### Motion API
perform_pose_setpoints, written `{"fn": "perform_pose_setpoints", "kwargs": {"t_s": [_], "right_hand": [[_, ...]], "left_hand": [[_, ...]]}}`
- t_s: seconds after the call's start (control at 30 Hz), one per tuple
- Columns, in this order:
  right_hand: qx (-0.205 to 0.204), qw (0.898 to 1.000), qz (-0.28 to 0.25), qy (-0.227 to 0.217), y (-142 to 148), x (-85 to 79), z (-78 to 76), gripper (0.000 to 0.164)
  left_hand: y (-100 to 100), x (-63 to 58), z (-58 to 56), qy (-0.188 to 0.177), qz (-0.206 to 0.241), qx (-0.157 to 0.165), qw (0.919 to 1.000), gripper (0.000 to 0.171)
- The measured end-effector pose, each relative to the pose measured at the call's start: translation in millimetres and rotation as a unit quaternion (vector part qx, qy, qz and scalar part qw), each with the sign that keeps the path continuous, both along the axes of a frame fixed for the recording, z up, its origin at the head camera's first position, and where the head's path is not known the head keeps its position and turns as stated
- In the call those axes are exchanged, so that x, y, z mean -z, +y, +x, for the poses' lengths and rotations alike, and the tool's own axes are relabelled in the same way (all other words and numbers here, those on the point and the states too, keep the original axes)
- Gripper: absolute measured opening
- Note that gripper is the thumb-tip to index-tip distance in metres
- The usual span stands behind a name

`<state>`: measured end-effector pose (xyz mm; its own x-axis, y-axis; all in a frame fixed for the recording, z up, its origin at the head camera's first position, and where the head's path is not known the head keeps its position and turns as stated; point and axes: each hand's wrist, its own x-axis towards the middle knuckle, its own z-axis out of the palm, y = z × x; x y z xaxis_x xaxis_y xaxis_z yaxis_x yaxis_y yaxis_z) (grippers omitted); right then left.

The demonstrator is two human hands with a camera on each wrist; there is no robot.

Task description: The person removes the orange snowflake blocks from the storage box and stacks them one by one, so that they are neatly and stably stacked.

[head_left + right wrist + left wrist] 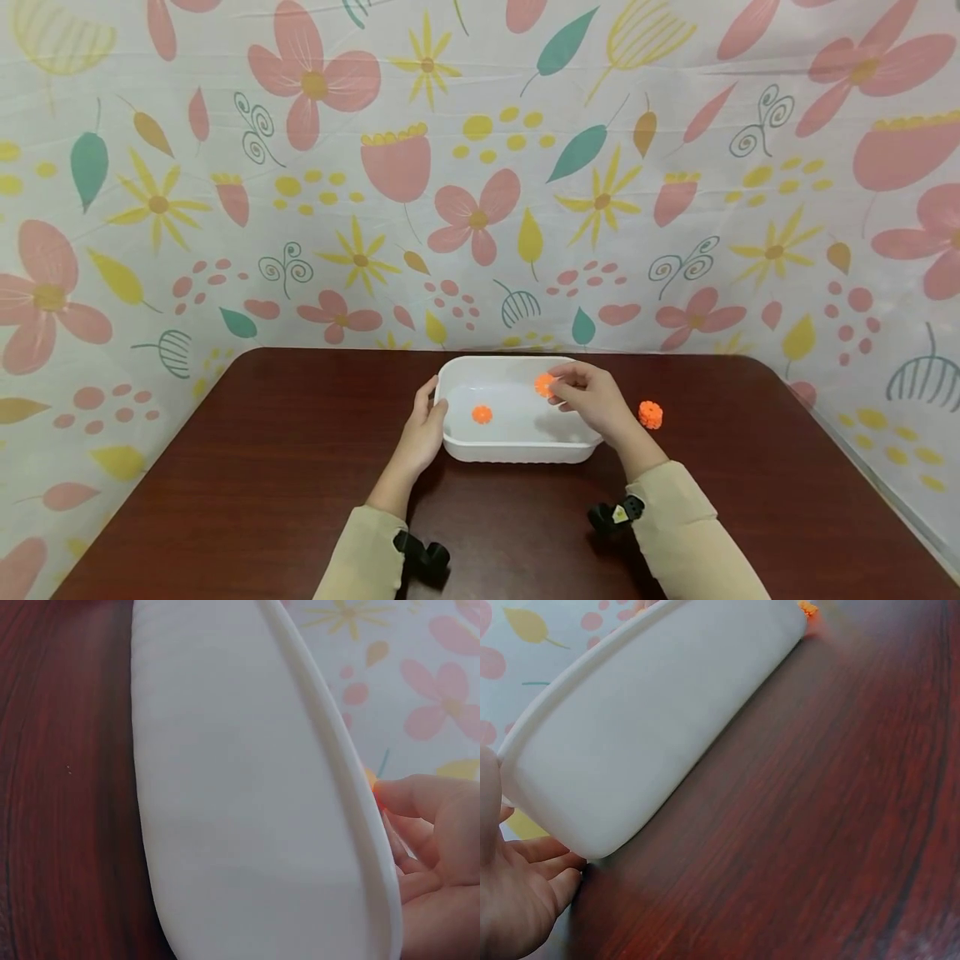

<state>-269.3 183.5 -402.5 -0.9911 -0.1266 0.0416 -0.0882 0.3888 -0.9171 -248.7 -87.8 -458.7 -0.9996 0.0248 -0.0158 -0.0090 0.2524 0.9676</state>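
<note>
A white rectangular plastic tub (517,452) stands toward the back of the table. My left hand (422,429) grips its left end, thumb by the rim; in the left wrist view, fingers (544,851) reach to the outer wall's lower corner. Above the tub's right half, my right hand (592,398) pinches an orange flower-shaped disc (544,384) between thumb and fingertips. That disc (377,796) is mostly hidden by the tub's rim in the right wrist view. Another orange flower-shaped disc (482,414) lies on the tub floor, left of centre.
Right of the tub, a small stack of orange flower-shaped discs (650,415) sits on the dark red-brown wooden table (300,467). Behind the table's back edge hangs a flower-patterned cloth (480,125). Black wrist cameras (423,558) are strapped near both cuffs.
</note>
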Motion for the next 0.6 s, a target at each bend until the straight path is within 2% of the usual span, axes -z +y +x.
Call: {"fn": "perform_pose_setpoints", "kwargs": {"t_s": [0.23, 0.4, 0.6], "right_hand": [[0.028, 1.0, -0.007, 0.0, 12.1, -1.1, 6.2, 0.03], [0.053, 0.998, -0.043, 0.001, 19.1, -0.5, 13.2, 0.034], [0.06, 0.994, -0.087, 0.003, 22.6, 1.3, 15.6, 0.037]], "left_hand": [[3.9, 0.4, -0.6, 0.0, 0.004, 0.005, 1.0, 0.052], [1.9, 3.1, -1.8, -0.003, 0.006, 0.01, 0.9999, 0.052], [0.0, 2.1, -1.8, 0.0, 0.005, 0.008, 1.0, 0.052]]}}
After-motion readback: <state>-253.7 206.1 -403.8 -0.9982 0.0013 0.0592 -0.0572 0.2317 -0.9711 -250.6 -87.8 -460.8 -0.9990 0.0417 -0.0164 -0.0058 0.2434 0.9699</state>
